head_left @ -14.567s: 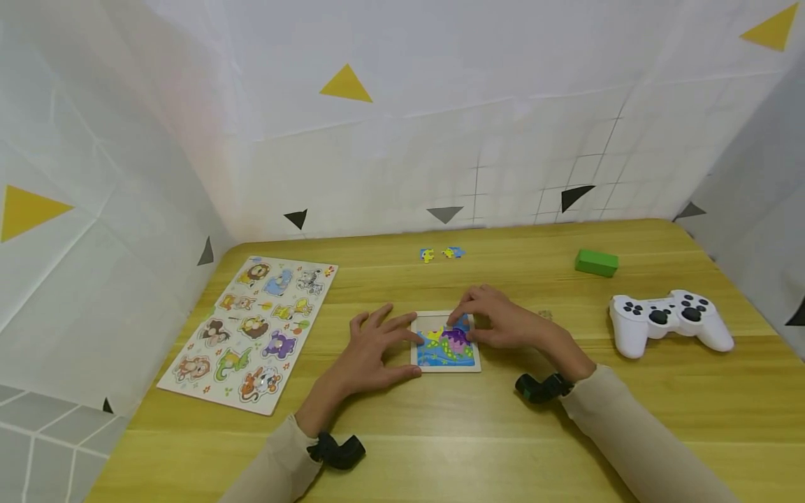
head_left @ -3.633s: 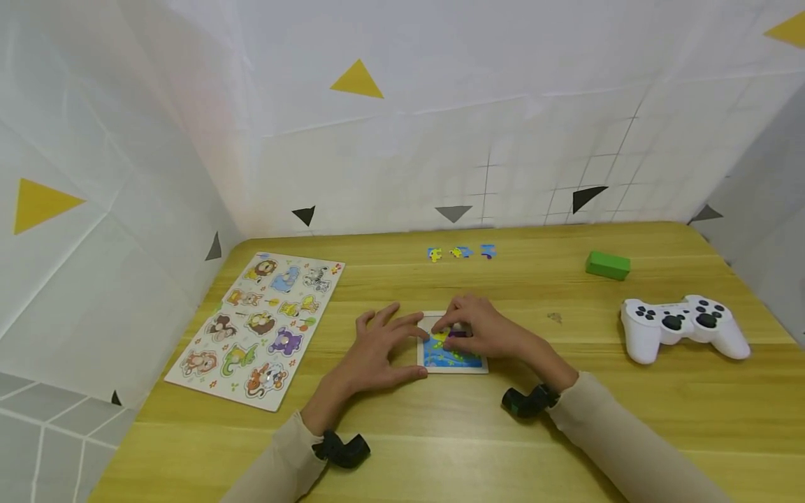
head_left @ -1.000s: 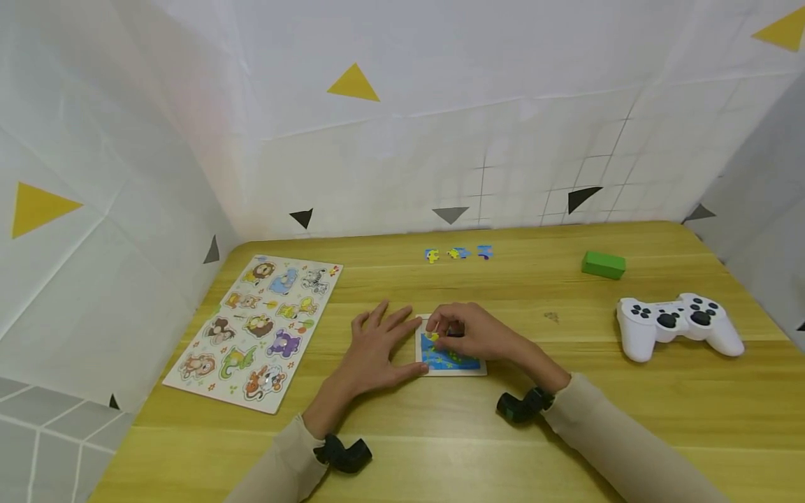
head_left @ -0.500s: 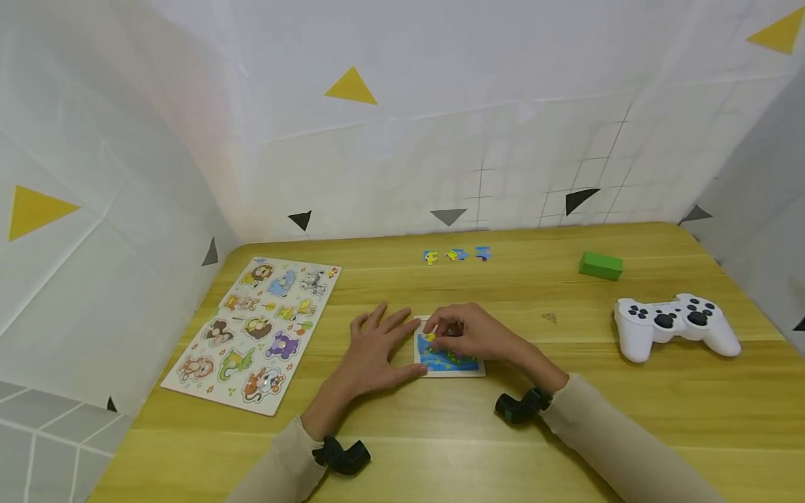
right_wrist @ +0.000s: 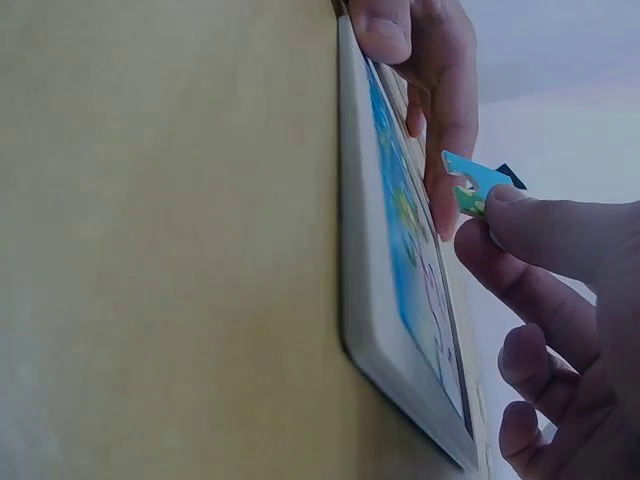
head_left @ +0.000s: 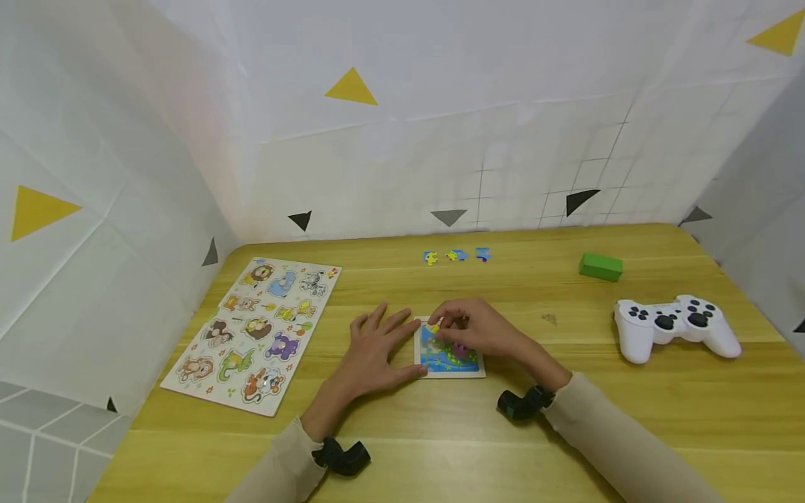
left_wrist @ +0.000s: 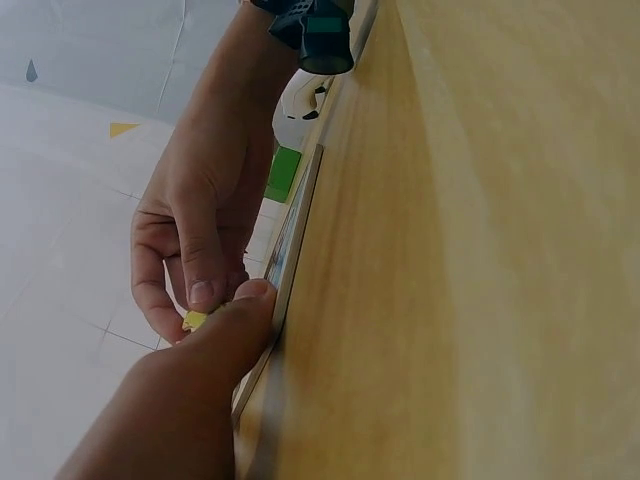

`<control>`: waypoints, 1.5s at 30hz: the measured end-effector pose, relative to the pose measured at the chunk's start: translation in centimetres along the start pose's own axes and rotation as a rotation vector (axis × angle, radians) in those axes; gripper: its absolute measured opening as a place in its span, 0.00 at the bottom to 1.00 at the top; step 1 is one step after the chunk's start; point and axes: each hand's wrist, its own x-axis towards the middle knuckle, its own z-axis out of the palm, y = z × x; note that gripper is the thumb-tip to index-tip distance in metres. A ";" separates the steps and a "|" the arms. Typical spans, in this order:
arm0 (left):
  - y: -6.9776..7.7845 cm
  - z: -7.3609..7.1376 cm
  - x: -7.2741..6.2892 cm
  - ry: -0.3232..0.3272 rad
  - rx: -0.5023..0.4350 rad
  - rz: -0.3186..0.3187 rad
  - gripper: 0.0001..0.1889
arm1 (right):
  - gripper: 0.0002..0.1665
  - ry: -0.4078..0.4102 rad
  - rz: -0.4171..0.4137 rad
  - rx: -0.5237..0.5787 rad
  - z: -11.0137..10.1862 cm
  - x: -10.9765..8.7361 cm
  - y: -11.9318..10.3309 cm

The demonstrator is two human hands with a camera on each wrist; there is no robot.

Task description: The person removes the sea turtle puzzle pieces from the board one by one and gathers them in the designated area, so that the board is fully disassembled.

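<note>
A small square jigsaw puzzle in a pale frame (head_left: 451, 374) lies on the table, with a blue, yellow and pink sea picture. My left hand (head_left: 376, 353) rests at its left side, fingers spread and thumb at the lower left corner. Over the puzzle's upper part, my right hand (head_left: 479, 327) pinches a puzzle piece (right_wrist: 476, 181) between thumb and forefinger. In the right wrist view that piece is blue and green and is raised above the picture. Three loose puzzle pieces, one yellow (head_left: 430, 258), one yellow and blue (head_left: 457, 255), one blue and purple (head_left: 483, 253), lie at the back.
On the left lies a white animal peg board (head_left: 294, 360). A green block (head_left: 601, 267) sits at the back right, with a white game controller (head_left: 678, 323) in front of it. A white cloth wall (head_left: 390, 168) stands behind the table.
A third loose piece has joined the two at the back since the oldest frame. Just now my right hand has shifted slightly up, holding a piece; the left hand stays put.
</note>
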 end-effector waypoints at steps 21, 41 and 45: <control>0.0 0.2 -0.1 -0.014 -0.006 -0.010 0.44 | 0.12 0.084 0.071 -0.054 -2.7 2.1 2.8; 0.0 0.0 0.0 -0.013 -0.001 0.001 0.44 | 0.15 -0.004 0.213 -0.150 -4.9 6.0 3.3; -0.1 0.1 0.0 -0.010 0.002 0.003 0.43 | 0.19 -0.016 0.184 -0.142 -4.8 5.9 3.3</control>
